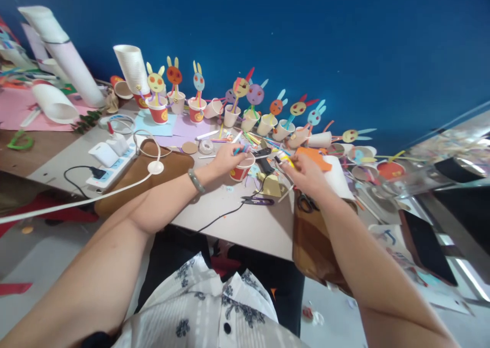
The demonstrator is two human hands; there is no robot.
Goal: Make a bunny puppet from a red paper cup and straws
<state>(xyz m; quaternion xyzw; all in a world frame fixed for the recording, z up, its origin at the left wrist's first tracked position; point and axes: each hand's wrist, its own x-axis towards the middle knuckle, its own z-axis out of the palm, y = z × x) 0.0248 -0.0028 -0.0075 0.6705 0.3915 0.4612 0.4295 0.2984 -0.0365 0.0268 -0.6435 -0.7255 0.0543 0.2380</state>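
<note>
Gripping a small blue piece (239, 150) between the fingers of the left hand (226, 159), just at the rim of the near red paper cup (240, 174); too small to name more exactly. Holding a yellow tube (285, 159) with the fingers of the right hand (306, 173), to the right of this same cup, beside the orange paper (314, 158). Judging by the row of eared figures (156, 83) in paper cups (158, 114) along the blue wall (245, 31), quite far along with the assembling: several already having ears, face and stem, and standing upright. Looking less complete at the near cup, with no eared face visible above it. Lying nearly sideways at the right end, one yellow-faced figure (350, 136); impossible to tell about its fixing. Also to be noticed, a black tool (265, 162) just behind and to the right of the near cup, purple-handled snips (260, 201) nearer to the body, and loose coloured sticks (250, 138) before the row. Impossible to tell about any joint inside the near cup.
</note>
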